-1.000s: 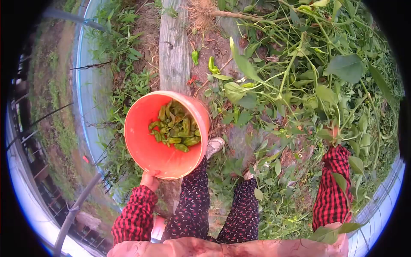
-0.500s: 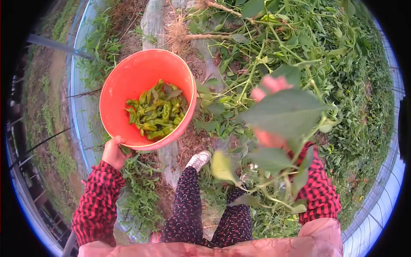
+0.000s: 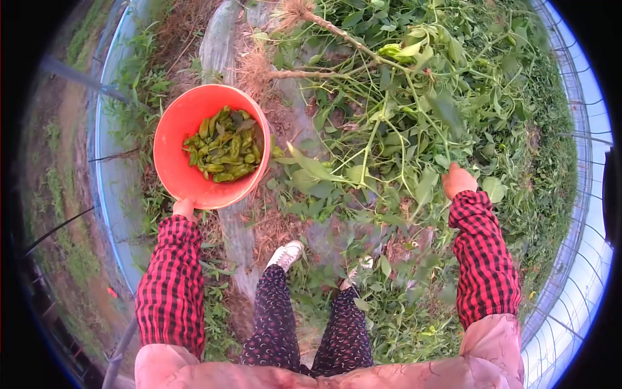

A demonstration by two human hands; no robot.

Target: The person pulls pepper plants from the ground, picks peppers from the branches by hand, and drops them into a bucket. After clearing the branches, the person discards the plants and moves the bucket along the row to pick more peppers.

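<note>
An orange bucket (image 3: 172, 146) holds several green peppers (image 3: 223, 146), lying on its bottom. My left hand (image 3: 184, 207) is closed on the bucket's near rim, which hides most of the fingers. On the right, my right hand (image 3: 459, 180) is closed at a green stem of an uprooted pepper plant (image 3: 379, 126); its fingertips are partly hidden, and what they grip is too small to make out. The plant's bare roots (image 3: 256, 67) point left, and its leafy branches spread to the right.
Leafy plants (image 3: 544, 162) cover the ground on the right. Blue sheeting (image 3: 116, 194) runs along the left, beside a grey pole (image 3: 84, 79). My white shoes (image 3: 285, 254) stand among weeds and grey ground film (image 3: 219, 42).
My right hand has moved away from me and to the right, and the leafy branch that covered it now lies lower among the plants. The bucket sits slightly further left in view.
</note>
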